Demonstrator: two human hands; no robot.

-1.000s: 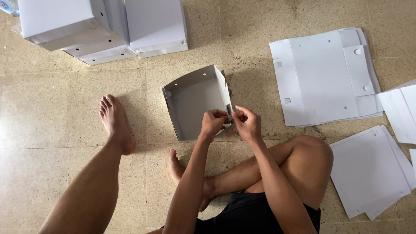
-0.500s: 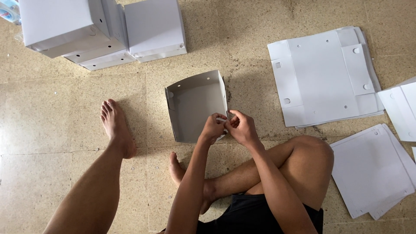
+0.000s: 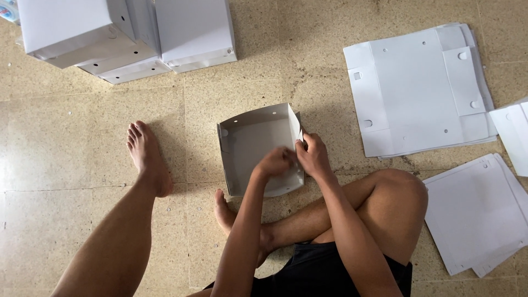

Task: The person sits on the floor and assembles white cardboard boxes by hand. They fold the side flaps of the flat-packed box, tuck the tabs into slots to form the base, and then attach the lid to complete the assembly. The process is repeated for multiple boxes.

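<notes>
Sitting on the floor [image 3: 82,143], we have kept our left hand [image 3: 275,163] and right hand [image 3: 313,155] pinching the right wall of the half-folded grey box [image 3: 250,146], which has barely moved. Finished boxes [image 3: 126,33] stand upper left; flat sheets [image 3: 418,88] lie right.

free: floor [image 3: 82,148] left | blocked: flat sheets [image 3: 418,88] right, boxes [image 3: 132,38] top-left

Soft, even daylight, bright overall, faint shadows beside the folded boxes [image 3: 126,38], mild sheen on the stone floor [image 3: 66,165], sharp focus, slight wide-angle stretching at the edges
</notes>
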